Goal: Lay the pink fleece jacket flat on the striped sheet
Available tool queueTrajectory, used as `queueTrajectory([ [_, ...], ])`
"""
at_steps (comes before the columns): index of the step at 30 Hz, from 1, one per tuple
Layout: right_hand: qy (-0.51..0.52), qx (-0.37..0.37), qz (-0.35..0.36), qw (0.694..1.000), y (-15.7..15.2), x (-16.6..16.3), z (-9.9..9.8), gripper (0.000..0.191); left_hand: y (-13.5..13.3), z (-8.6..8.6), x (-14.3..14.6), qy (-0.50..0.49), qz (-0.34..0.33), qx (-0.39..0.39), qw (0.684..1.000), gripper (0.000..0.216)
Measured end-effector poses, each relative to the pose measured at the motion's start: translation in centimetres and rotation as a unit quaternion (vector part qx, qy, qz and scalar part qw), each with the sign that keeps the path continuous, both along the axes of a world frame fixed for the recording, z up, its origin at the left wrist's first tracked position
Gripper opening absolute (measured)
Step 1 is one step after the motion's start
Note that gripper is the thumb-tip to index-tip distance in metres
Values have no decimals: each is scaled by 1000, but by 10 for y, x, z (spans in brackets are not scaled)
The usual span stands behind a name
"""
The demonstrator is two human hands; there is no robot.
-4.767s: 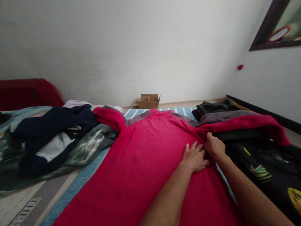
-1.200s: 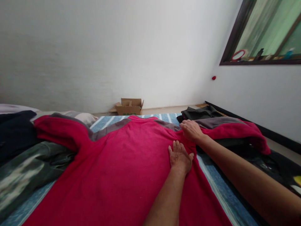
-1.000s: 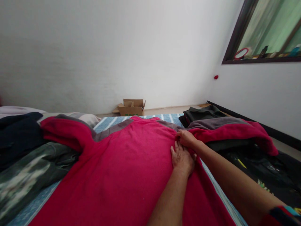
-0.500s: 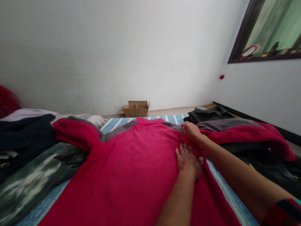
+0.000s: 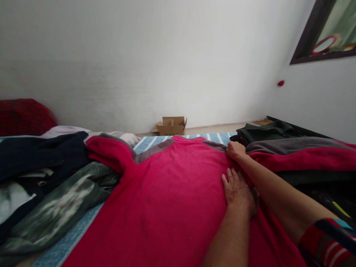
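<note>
A pink fleece top [image 5: 172, 193] with grey shoulder panels lies spread out, its collar pointing away from me. My left hand [image 5: 239, 189] rests flat on its right side, fingers stretched out and slightly spread. Just beyond, my right hand [image 5: 236, 149] has its fingers curled closed on the fleece at the right shoulder seam. The right sleeve stretches out past my right forearm over dark clothes. On the left, the other sleeve [image 5: 111, 152] bends back over the neighbouring clothes.
Dark blue clothing [image 5: 41, 155] and grey-green patterned trousers [image 5: 69, 207] lie to the left. Folded dark clothes [image 5: 264, 131] are at the far right. Underneath is a blue-and-white striped sheet [image 5: 151, 142]. An open cardboard box [image 5: 171, 128] stands by the wall, and a red bundle [image 5: 25, 116] at far left.
My view has turned a little left, so everything appears shifted rightward. The fingers of my right hand have curled in tighter at the shoulder. My left hand stays flat on the fleece.
</note>
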State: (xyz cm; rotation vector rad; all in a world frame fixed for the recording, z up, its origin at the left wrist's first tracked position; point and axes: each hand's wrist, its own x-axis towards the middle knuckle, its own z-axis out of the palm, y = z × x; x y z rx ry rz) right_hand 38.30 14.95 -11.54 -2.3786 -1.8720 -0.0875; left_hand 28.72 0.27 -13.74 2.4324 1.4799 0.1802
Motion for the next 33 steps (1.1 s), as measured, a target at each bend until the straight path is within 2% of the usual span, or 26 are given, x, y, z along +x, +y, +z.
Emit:
queueTrajectory([
  [8,-40,48,19,998,-10,-12,0,34,3,-6,2,9,-10,-4,1000,67],
  [12,-37,58,118,991,-4,-30,-2,35,3,-4,1,13,-26,1,1000,66],
  [14,-27,34,169,985,1,-36,-7,35,3,-3,-1,14,-32,11,999,66],
  [17,-13,-14,203,979,8,-36,-18,39,3,-4,-2,9,-34,16,999,67],
  [21,-4,-44,210,977,14,-31,-26,45,3,-7,-1,4,-31,19,999,66],
  [25,-5,-51,206,977,17,-30,-27,47,3,-7,-2,15,-33,15,999,68],
  [29,-7,-37,192,981,15,-34,-24,53,4,-6,-2,19,-41,8,999,70],
  [33,-11,5,203,979,7,-46,-19,55,6,-9,-1,12,-41,-6,999,63],
])
